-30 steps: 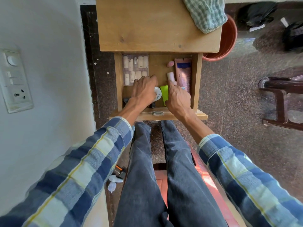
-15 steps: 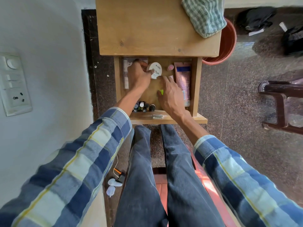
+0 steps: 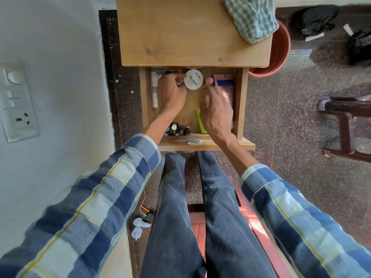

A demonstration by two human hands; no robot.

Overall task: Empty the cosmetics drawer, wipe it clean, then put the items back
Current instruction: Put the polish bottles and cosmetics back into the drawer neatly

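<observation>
Drawer [image 3: 240, 101] is pulled open below the tabletop [image 3: 192, 31]. At its back, a round white jar [image 3: 193, 79] is pinched by the left hand [image 3: 170, 95]. Just right of that grip, the right hand [image 3: 215, 111] rests inside with fingers loosely extended, covering a green tube [image 3: 200, 121]. Nail polish bottles [image 3: 177, 129] stand behind the left wrist.

Pretty bright daylight coming in from the right, with glare streaking the floor [image 3: 301, 55] (speckled stone, shiny). The right hand [image 3: 217, 112] is motion-blurred, and the drawer's [image 3: 143, 101] back sits in shadow. Fisheye warp bends the wall [image 3: 50, 47] and both sleeves.
</observation>
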